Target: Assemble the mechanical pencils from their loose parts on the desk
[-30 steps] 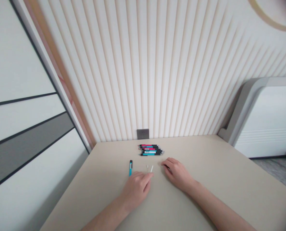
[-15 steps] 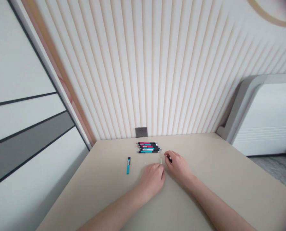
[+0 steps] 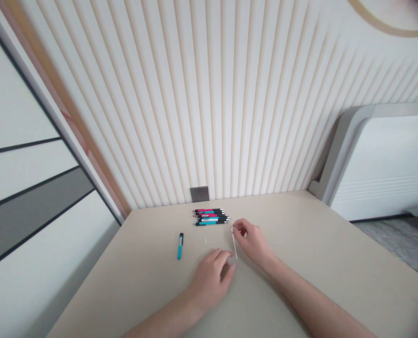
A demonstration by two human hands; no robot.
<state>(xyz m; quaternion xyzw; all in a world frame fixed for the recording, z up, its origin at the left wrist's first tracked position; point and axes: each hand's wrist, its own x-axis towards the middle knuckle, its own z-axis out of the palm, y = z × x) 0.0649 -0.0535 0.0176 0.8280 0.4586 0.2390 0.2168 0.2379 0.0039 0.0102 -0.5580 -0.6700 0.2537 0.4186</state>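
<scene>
My right hand (image 3: 250,238) is closed in a pinch at the upper end of a thin white stick (image 3: 234,245), which slants down toward me; its exact kind is too small to tell. Beside the stick's lower part is my left hand (image 3: 214,274), thumb and fingers parted, nothing visible between them. To its left lies a turquoise and black pen-like barrel (image 3: 180,246). A tiny white piece (image 3: 205,240) rests on the table between that barrel and the stick. Farther back, several pens or mechanical pencils (image 3: 211,217) in black, pink, turquoise and white lie side by side.
The beige table (image 3: 152,263) meets a white ribbed wall (image 3: 216,103) at the back. A dark wall socket (image 3: 199,193) sits just above the table edge. Past the table's right edge stands a grey-white padded headboard (image 3: 381,159); white panels with dark strips are at left.
My left hand has drawn back toward me and its fingers have parted. The white stick now shows at greater length under my right fingers. The black piece there no longer shows. The view shifted slightly.
</scene>
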